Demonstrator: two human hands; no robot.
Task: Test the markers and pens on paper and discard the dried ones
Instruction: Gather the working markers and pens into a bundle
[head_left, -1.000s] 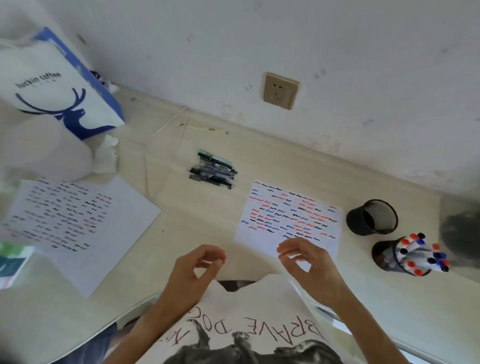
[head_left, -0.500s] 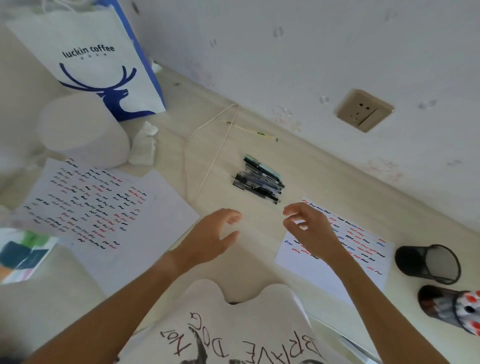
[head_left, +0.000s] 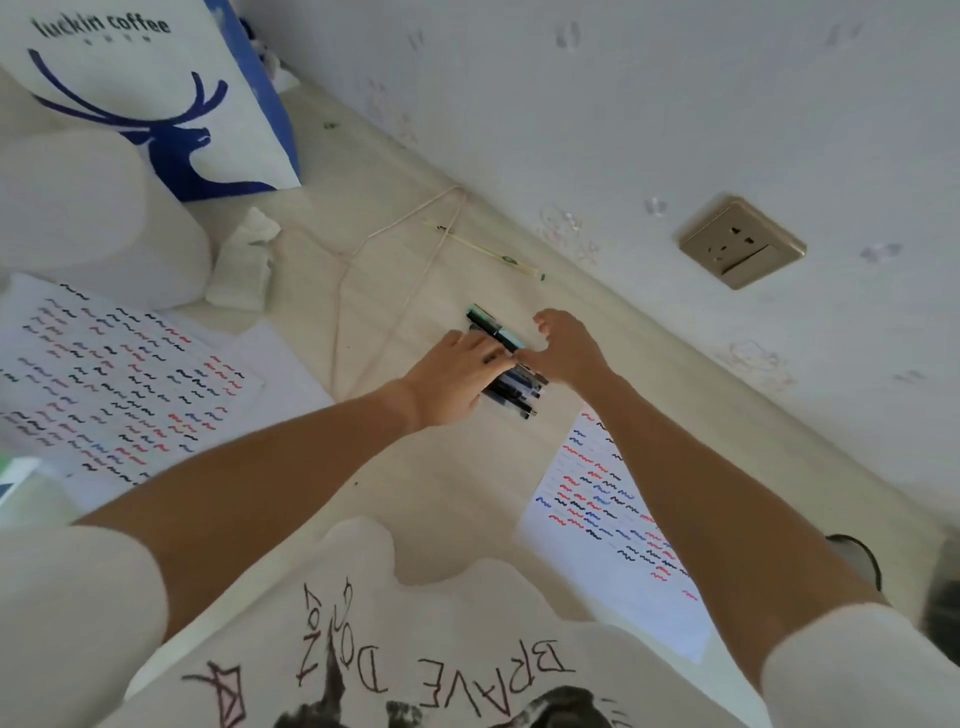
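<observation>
A small pile of dark pens (head_left: 511, 393), with a teal-barrelled one (head_left: 490, 325) at its far side, lies on the pale desk near the wall. My left hand (head_left: 457, 374) rests on the pile's left part, fingers stretched over the pens. My right hand (head_left: 563, 348) sits at the pile's right end, thumb and fingers spread beside the pens; whether it touches them is unclear. A test sheet (head_left: 608, 519) covered in red, blue and black squiggles lies under my right forearm. A second squiggled sheet (head_left: 114, 384) lies at the left.
A white and blue paper bag (head_left: 156, 88) stands at the back left, with a white roll (head_left: 88, 218) and a crumpled tissue (head_left: 244, 265) before it. A thin wire (head_left: 395, 244) runs across the desk. A black mesh cup (head_left: 857, 558) shows at the right edge. A wall socket (head_left: 743, 244) is above.
Both hands have reached forward from near my chest to the pen pile. The left hand now lies on it. The view has swung left, pushing the cups out of sight.
</observation>
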